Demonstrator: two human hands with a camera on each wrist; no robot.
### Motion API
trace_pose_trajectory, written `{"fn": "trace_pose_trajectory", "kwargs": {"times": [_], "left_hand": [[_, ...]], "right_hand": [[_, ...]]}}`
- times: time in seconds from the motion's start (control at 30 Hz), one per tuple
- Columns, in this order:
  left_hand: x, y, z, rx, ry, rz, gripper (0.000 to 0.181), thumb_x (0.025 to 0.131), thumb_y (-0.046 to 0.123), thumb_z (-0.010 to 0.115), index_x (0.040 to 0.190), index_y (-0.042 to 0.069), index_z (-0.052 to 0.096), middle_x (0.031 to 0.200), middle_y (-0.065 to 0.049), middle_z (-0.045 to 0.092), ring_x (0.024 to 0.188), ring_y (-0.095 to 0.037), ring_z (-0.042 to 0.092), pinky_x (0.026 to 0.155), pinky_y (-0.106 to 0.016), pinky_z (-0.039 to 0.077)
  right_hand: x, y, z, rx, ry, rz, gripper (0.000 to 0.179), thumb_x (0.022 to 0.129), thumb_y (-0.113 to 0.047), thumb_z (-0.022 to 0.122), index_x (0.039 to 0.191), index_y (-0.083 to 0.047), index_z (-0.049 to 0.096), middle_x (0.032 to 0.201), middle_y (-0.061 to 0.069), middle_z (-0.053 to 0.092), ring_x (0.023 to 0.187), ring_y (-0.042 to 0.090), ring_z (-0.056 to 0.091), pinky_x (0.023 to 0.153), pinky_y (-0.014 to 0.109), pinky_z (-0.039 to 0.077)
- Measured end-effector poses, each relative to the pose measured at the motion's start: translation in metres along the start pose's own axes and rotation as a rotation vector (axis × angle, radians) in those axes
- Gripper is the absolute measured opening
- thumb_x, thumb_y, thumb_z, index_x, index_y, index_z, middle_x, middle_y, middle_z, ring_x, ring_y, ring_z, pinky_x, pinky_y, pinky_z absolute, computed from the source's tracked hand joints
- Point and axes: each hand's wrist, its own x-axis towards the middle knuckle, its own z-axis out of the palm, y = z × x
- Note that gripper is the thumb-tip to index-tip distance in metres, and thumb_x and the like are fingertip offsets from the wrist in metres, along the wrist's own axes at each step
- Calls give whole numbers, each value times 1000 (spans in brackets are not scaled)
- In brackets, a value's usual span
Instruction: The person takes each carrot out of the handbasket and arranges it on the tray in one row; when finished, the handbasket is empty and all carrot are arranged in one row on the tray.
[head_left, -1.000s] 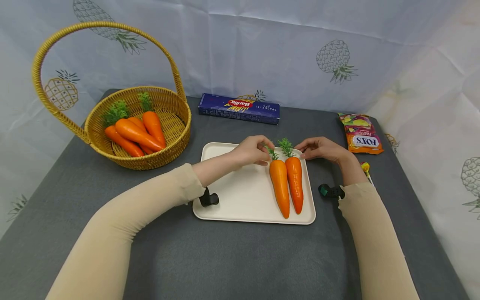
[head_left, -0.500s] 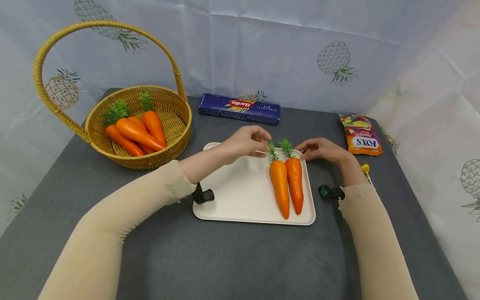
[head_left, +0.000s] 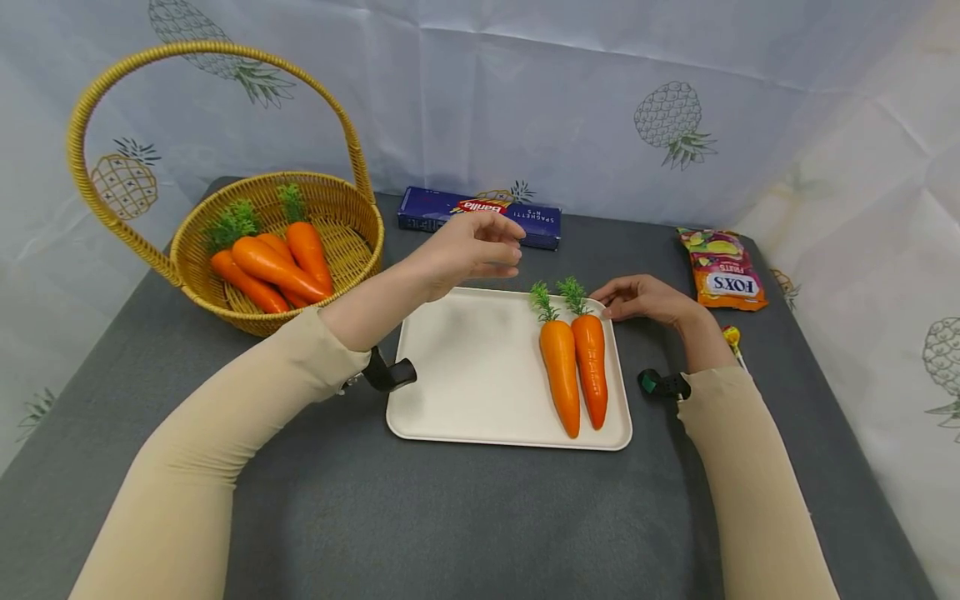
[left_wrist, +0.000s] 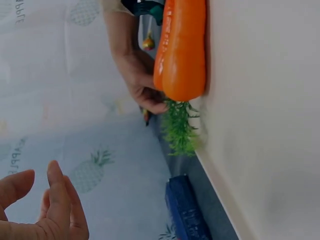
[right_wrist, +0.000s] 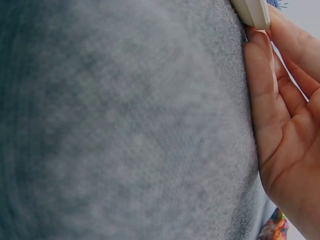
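Observation:
Two orange toy carrots lie side by side on the right part of a cream tray (head_left: 465, 383), their green tops toward the far edge. The left carrot (head_left: 559, 375) is lighter than the right carrot (head_left: 591, 367). My left hand (head_left: 472, 250) is raised over the tray's far edge, holding nothing, its fingers loosely bent and apart from the thumb in the left wrist view. At the tray's far right corner, my right hand (head_left: 645, 298) pinches the rim; the right wrist view shows thumb and fingertips at the tray's edge (right_wrist: 254, 14).
A yellow wicker basket (head_left: 371, 267) with a tall handle holds several carrots at the left. Behind the tray lies a blue spaghetti box (head_left: 540, 227), partly covered by the left hand. A candy bag (head_left: 723, 271) and a lollipop (head_left: 732, 337) lie at the right.
My left hand has moved away from the lighter carrot's green top, up and to the left. The right hand stays at the tray's corner, and the carrots have not moved.

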Motion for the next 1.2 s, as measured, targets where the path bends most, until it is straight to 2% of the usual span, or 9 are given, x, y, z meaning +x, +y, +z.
{"fn": "trace_pose_trajectory", "kwargs": {"times": [0.1,0.3,0.57,0.63,0.8,0.97,1.2], "left_hand": [[-3,6,-6,-20,22,14,36,96,0,59,131,2,53,112,-5,54,107,-23,61,106,-42,54],[-6,14,-19,-45,71,46,33,98,2,57,131,2,52,112,-5,55,100,-18,62,104,-40,55],[-8,22,-40,-74,129,70,31,98,2,57,129,3,52,116,-5,53,104,-20,58,105,-37,54],[-8,24,-47,-94,152,78,30,98,3,57,128,2,53,117,-5,53,103,-19,57,102,-33,55],[-10,29,-68,-128,214,87,25,97,2,58,121,5,55,116,-4,52,99,-17,57,84,-19,59],[-15,32,-86,-107,238,69,23,97,5,59,119,7,55,113,-4,51,96,-15,61,80,-15,59],[-15,31,-108,-96,250,19,20,96,7,61,115,8,56,111,-4,50,93,-13,62,79,-16,59]], "right_hand": [[0,1,0,-7,1,-2,39,94,-9,64,131,2,58,103,-13,68,84,11,63,82,19,58],[1,0,-1,-1,-8,9,44,94,-9,65,134,6,54,102,-13,68,85,11,63,83,18,58],[1,1,0,-4,-2,22,45,94,-9,65,135,6,54,102,-13,68,86,10,62,83,18,58],[1,1,0,-8,3,24,44,94,-9,65,134,5,54,102,-14,68,86,10,62,83,18,58],[2,0,-1,-8,4,21,42,94,-9,65,133,4,56,102,-13,68,86,10,62,83,18,58],[2,-1,-1,-17,8,12,38,94,-10,66,130,1,59,102,-13,68,85,11,62,83,18,58],[1,0,-1,-18,4,16,40,94,-11,66,131,1,59,102,-12,68,84,11,62,83,18,58]]}}
